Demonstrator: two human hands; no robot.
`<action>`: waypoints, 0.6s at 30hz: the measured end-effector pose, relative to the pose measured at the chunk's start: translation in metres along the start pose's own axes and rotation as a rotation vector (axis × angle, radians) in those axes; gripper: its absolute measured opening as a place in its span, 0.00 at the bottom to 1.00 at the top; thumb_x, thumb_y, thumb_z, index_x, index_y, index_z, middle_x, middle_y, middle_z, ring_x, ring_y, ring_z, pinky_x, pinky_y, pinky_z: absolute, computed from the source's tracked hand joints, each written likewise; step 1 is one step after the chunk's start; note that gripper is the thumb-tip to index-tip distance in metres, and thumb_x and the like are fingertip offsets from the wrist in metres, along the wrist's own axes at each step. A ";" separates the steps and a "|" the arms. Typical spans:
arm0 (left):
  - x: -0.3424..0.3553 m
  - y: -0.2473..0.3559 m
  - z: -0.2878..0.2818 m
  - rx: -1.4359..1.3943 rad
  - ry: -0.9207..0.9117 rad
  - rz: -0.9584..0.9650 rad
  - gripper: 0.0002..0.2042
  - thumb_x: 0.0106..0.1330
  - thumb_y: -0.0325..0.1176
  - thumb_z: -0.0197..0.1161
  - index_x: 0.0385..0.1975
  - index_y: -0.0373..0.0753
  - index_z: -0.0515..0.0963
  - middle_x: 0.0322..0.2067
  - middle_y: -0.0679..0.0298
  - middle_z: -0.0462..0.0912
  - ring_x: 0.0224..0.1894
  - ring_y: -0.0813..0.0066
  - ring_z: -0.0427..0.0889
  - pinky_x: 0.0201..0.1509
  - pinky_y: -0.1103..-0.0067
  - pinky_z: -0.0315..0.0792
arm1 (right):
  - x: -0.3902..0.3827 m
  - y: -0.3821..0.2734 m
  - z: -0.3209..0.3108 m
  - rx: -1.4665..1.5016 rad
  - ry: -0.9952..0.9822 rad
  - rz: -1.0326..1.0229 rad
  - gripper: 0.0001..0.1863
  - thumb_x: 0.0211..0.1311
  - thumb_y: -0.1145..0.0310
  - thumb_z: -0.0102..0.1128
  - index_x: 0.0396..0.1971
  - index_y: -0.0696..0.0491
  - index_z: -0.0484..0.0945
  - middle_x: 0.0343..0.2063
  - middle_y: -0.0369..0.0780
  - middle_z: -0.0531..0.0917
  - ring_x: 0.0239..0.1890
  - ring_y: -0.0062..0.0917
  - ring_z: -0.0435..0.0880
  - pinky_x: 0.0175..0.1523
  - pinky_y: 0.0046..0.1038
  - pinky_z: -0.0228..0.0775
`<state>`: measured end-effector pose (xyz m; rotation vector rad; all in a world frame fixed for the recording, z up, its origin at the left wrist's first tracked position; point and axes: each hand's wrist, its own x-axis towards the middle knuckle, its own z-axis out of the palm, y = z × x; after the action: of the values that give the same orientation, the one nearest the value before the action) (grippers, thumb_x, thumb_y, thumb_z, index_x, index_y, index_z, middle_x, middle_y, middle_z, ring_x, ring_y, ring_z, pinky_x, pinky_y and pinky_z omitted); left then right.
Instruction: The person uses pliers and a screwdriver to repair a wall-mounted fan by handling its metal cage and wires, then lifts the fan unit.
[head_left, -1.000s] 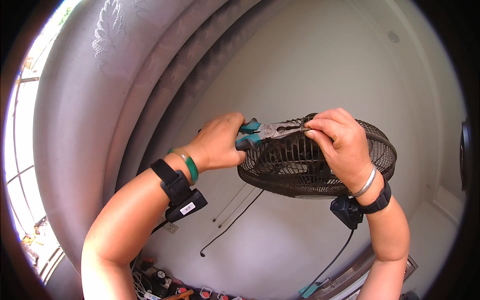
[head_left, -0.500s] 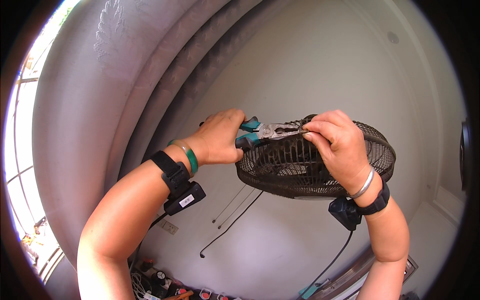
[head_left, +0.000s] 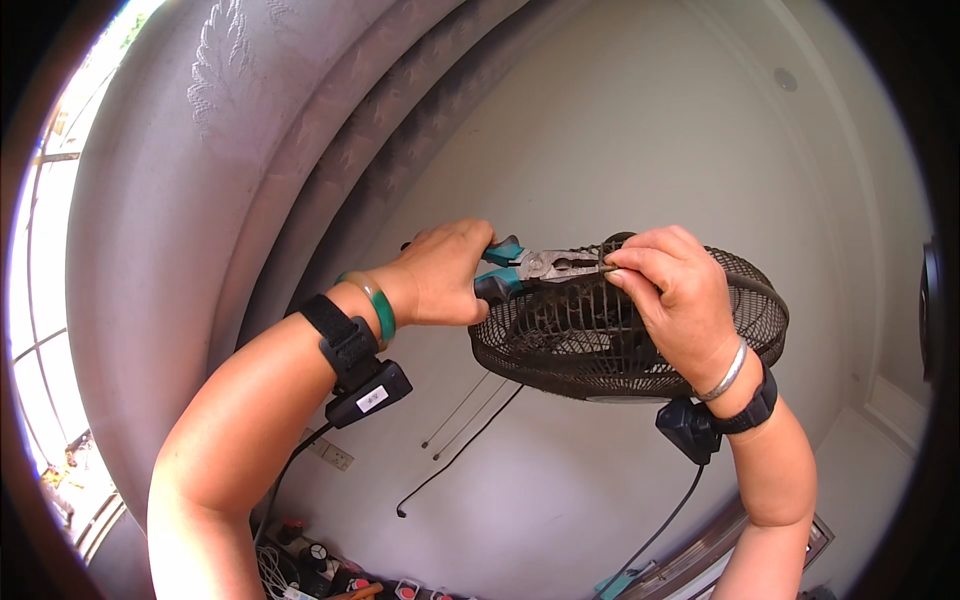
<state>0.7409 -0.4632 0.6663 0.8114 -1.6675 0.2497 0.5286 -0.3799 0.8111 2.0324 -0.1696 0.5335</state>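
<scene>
A dark wire-cage fan (head_left: 560, 355) hangs at the wall, with pull cords and a black cord below it. My left hand (head_left: 448, 270) is wrapped round the teal-and-black handles of a pair of pliers (head_left: 545, 265). The pliers lie level along the cage's upper edge, their metal jaws pointing right. At the jaw tips, my right hand (head_left: 675, 285) pinches thumb against forefinger on a small dark piece by the cage rim. What that piece is cannot be made out, and my fingers hide part of it. The right hand covers some of the cage.
Grey curtains (head_left: 190, 220) fill the left side beside a barred window (head_left: 45, 270). A socket (head_left: 333, 455) sits low on the wall. White cables and assorted small items (head_left: 315, 560) lie at the bottom. Black devices with cables are strapped to both wrists.
Both hands keep their hold at the cage's upper edge. The pliers' jaws look slightly further apart. The fan and cords have shifted a little within the picture.
</scene>
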 end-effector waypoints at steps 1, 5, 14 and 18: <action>0.000 0.001 0.001 0.004 0.020 0.012 0.24 0.43 0.31 0.63 0.44 0.31 0.69 0.40 0.47 0.74 0.45 0.48 0.74 0.50 0.64 0.69 | 0.000 0.000 0.000 -0.001 -0.004 0.003 0.05 0.47 0.76 0.67 0.27 0.57 0.81 0.28 0.38 0.81 0.32 0.33 0.79 0.36 0.32 0.74; -0.002 0.003 0.002 -0.007 0.046 0.024 0.24 0.44 0.33 0.63 0.42 0.30 0.68 0.40 0.47 0.74 0.45 0.48 0.73 0.52 0.63 0.67 | -0.001 -0.001 0.000 -0.009 0.003 -0.007 0.05 0.47 0.76 0.67 0.27 0.57 0.81 0.28 0.38 0.81 0.32 0.33 0.79 0.36 0.32 0.74; -0.005 0.000 0.009 0.013 0.159 0.093 0.20 0.42 0.31 0.62 0.38 0.34 0.70 0.32 0.52 0.75 0.37 0.49 0.74 0.41 0.64 0.69 | 0.001 -0.004 0.001 -0.005 0.015 -0.019 0.05 0.46 0.77 0.67 0.26 0.57 0.80 0.26 0.38 0.80 0.31 0.33 0.78 0.35 0.31 0.74; -0.009 0.006 0.014 0.010 0.235 0.101 0.19 0.40 0.31 0.62 0.36 0.34 0.70 0.31 0.51 0.74 0.36 0.48 0.74 0.40 0.63 0.69 | 0.003 -0.005 -0.001 -0.019 0.027 -0.044 0.05 0.47 0.77 0.67 0.26 0.56 0.80 0.26 0.38 0.80 0.30 0.33 0.78 0.34 0.31 0.73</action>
<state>0.7270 -0.4632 0.6561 0.6785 -1.4875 0.4083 0.5324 -0.3767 0.8086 2.0047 -0.1133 0.5303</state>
